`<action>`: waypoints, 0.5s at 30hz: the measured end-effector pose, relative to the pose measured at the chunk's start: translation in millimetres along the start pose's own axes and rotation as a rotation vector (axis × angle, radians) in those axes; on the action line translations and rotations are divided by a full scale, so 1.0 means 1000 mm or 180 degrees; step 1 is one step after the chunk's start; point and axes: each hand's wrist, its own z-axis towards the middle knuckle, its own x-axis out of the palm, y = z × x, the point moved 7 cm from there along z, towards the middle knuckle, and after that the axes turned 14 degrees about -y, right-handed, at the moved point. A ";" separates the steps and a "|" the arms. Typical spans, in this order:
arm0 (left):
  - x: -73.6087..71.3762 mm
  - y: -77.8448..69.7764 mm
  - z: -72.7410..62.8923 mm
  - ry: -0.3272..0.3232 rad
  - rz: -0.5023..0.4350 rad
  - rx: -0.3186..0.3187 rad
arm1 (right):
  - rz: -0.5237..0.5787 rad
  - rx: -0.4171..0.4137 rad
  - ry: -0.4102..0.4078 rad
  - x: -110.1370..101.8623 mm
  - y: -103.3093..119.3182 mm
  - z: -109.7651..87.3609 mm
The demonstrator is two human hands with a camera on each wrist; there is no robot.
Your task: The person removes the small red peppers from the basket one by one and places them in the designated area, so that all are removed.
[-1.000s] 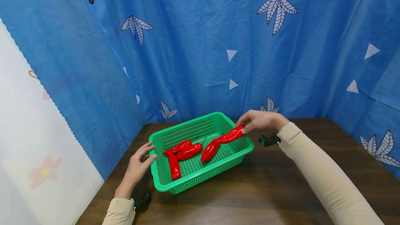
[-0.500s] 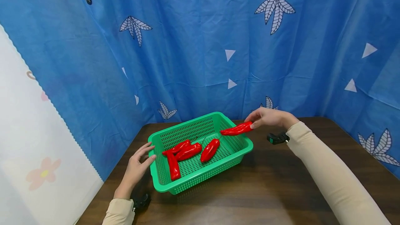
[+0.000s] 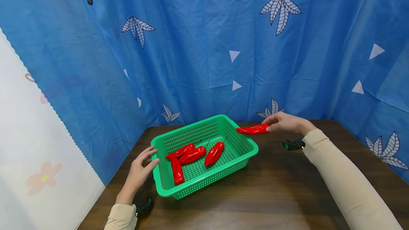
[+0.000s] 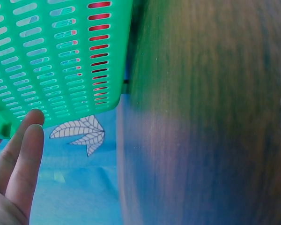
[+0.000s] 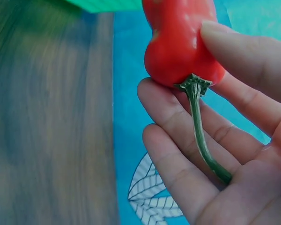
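Note:
My right hand pinches a long red pepper between thumb and fingers near its stem end. The pepper lies nearly level, its tip overlapping the right rim of a green plastic basket in the head view. Close up in the right wrist view, the green stem of this red pepper trails down over my palm. My left hand rests at the basket's left end, thumb and fingertips at the rim. In the left wrist view two fingers reach almost straight to the slotted wall.
Several more red peppers lie in the basket, one pepper apart from a group at the left. The basket stands on a dark wooden table. A blue patterned curtain hangs behind, and a white cloth hangs at the left.
My right hand has lifted the red pepper up off another pepper in the basket and carried it right, toward the outside of the rim. The left hand stays at the basket's left end.

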 end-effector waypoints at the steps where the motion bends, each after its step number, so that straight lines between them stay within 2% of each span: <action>1: 0.000 0.000 0.000 0.0001 0.0001 -0.0004 | -0.0002 0.0012 -0.0014 -0.001 -0.002 -0.001; 15: 0.000 0.003 0.001 0.0012 0.0010 -0.0036 | 0.0074 0.0205 -0.0112 -0.007 -0.039 -0.007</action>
